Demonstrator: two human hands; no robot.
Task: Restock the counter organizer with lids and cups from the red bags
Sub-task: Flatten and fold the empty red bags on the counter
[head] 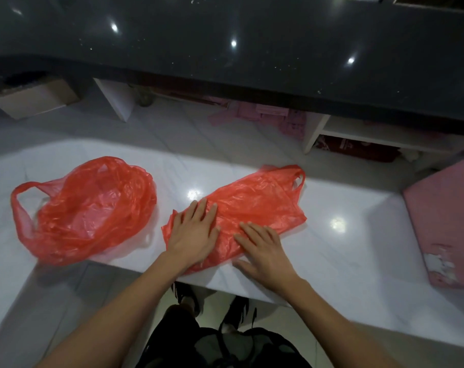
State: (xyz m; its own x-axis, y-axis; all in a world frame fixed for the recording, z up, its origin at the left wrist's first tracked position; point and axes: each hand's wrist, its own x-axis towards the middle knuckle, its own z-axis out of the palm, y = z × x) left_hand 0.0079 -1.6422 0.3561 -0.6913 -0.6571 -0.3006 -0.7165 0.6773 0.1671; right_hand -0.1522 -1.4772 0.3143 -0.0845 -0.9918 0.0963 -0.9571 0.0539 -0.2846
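Note:
Two red plastic bags lie on a white marble counter point(345, 256). The left bag point(87, 211) sits open and crumpled, and looks empty. The right bag point(254, 205) is flattened, with its handles pointing away to the upper right. My left hand point(192, 232) presses flat on its near left end, fingers spread. My right hand point(265, 254) lies flat on its near edge, also with fingers apart. Neither hand grips anything. No cups, lids or organizer are in view.
A raised black countertop point(252, 49) runs across the back. Under it are white shelves point(358, 134) with pink items and a cardboard box point(31, 99) at far left. A pink box point(448, 221) stands at the counter's right end. My shoes show below the counter's edge.

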